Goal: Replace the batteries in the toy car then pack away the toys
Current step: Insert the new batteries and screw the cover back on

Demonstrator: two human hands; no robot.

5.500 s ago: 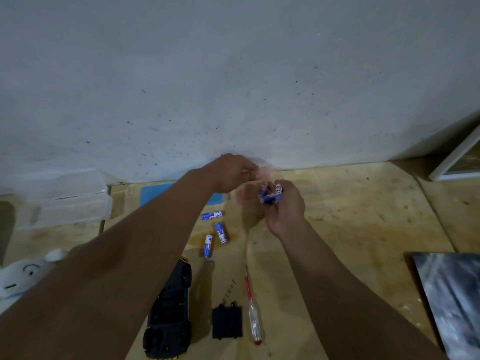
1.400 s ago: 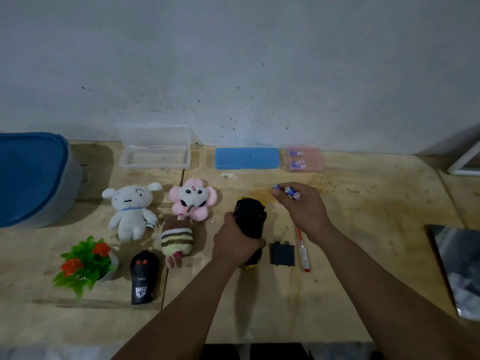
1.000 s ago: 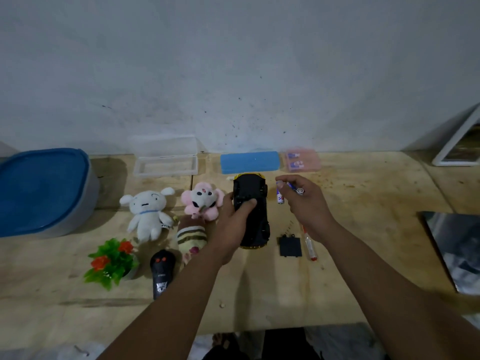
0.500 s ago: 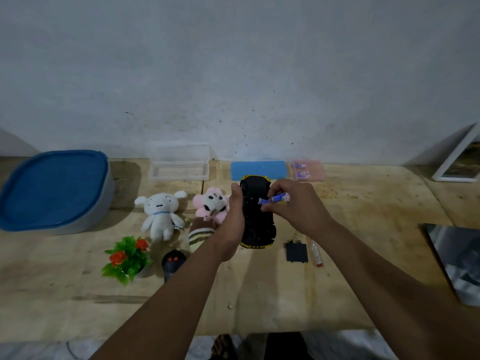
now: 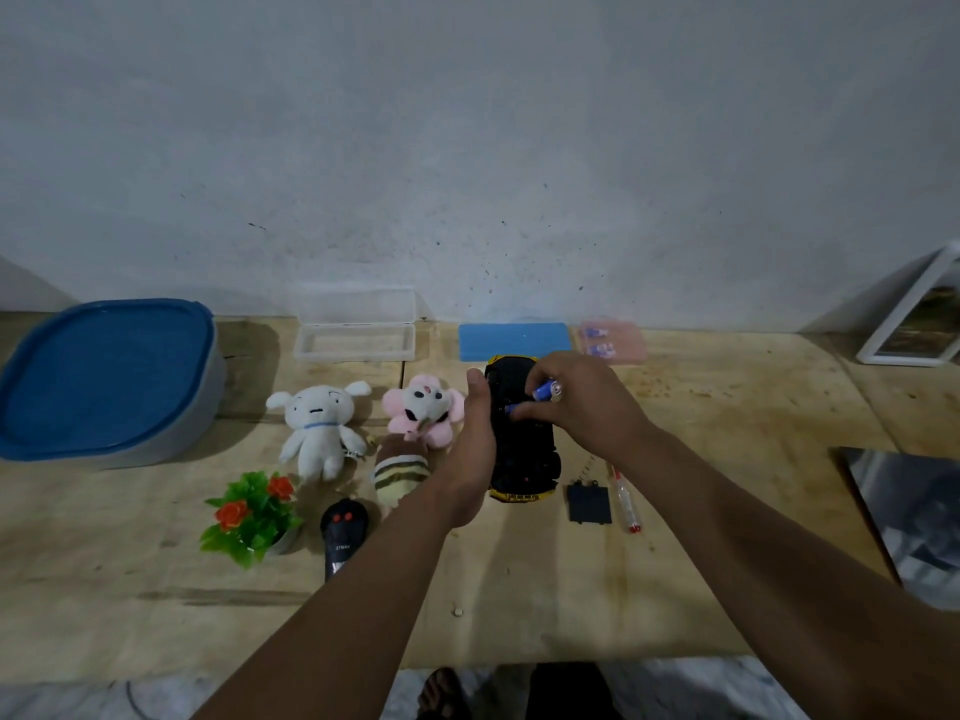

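The pink case behind the toy car holds two blue batteries; the clear box to the car's left lies open. The blue-lidded tub hides its contents. The black car lies belly-up on the desk, its yellow edge nearest, gripped at its side by the left hand. The right hand pinches blue batteries over it; their number is unclear.

I am reaching both bare forearms forward. My left hand is standing on edge, thumb up, fingers wrapping the toy car. My right hand is curling palm-down, pinching batteries at its fingertips.
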